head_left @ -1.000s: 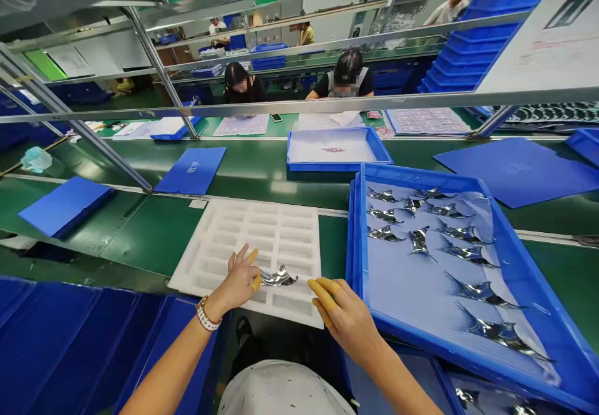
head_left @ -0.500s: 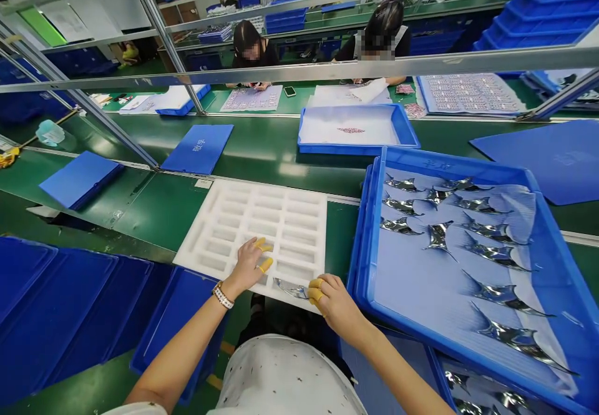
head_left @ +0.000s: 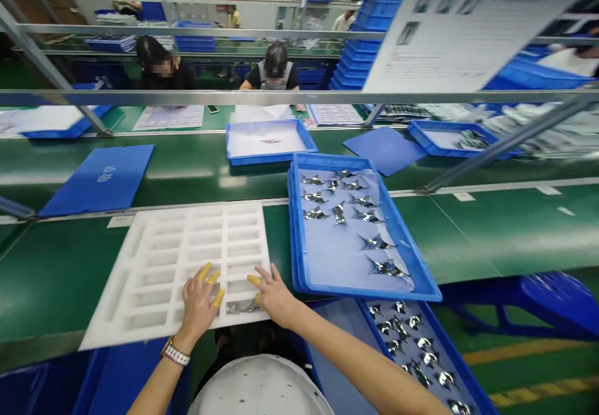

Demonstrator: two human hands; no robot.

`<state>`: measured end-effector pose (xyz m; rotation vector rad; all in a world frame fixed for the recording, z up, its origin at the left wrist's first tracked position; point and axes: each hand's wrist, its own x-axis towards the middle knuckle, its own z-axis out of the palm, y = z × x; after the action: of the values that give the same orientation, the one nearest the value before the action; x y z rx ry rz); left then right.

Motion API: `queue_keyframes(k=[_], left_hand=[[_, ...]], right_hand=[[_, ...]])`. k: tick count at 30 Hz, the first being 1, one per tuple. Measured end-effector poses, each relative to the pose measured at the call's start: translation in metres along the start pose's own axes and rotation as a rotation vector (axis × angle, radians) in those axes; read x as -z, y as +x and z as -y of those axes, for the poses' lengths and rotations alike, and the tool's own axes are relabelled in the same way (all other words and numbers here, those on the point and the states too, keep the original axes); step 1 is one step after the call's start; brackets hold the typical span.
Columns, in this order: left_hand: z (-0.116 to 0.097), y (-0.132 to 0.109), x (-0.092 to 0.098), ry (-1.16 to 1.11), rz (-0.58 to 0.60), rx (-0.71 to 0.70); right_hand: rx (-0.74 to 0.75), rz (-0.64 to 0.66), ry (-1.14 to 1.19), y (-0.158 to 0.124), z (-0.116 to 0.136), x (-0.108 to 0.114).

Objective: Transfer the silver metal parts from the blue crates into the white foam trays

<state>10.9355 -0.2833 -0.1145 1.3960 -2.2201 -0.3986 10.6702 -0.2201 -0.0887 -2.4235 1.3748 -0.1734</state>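
At the far left, the white foam tray (head_left: 110, 318) with its rows of pockets lies on the green conveyor belt (head_left: 56, 278); its near edge is close to the person, so a piece pushed carelessly there could slide off. The bracelet (head_left: 175, 351) on the left wrist could catch a sharp tip if the wrist passes low over the foam. The left hand (head_left: 199, 306) is above the foam with its fingers open and spread, gripping nothing; they wear yellow finger cots (head_left: 213, 276). The bent silver metal piece (head_left: 242, 307) lies between both hands at the near row of the foam tray; it is thin, so a hard pinch could deform it. The right hand (head_left: 276, 296) is open too, and holds nothing; from this view, I cannot be sure that no fingertip touches the piece. Further right, the blue tray (head_left: 299, 246) holds similar pieces on a pale sheet, and it sits near the belt's edge; a bump from the arm could shift them. Below it, a lower blue tray (head_left: 452, 346) holds more pieces.
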Motion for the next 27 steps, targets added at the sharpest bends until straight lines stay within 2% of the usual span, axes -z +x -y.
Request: queue_keyframes(k=[3,6,8,11,14,20,23,27], left_hand=[[0.007,0.003,-0.003,-0.077,-0.025,0.014],[0.000,0.005,0.003,-0.115,-0.031,0.054],[-0.008,0.006,0.008,-0.071,0.005,0.055],[-0.015,0.008,0.012,0.035,0.051,0.045],[-0.017,0.007,0.011,0.112,0.046,0.033],[-0.017,0.004,0.008,0.264,0.025,-0.030],[-0.009,0.003,0.006,0.300,-0.007,-0.069],[0.005,0.006,0.001,0.320,-0.060,-0.083]], right_hand=[[0.015,-0.033,0.013,0.000,0.001,-0.003],[-0.001,-0.091,0.167,-0.011,-0.006,-0.006],[-0.026,-0.157,0.268,-0.019,-0.012,-0.010],[0.030,-0.221,0.326,-0.020,-0.019,-0.015],[0.063,-0.175,0.287,-0.015,-0.019,-0.015],[0.001,-0.022,0.102,-0.005,-0.003,-0.007],[-0.021,-0.021,0.091,-0.003,0.005,-0.008],[-0.004,-0.079,0.235,-0.005,-0.007,-0.016]])
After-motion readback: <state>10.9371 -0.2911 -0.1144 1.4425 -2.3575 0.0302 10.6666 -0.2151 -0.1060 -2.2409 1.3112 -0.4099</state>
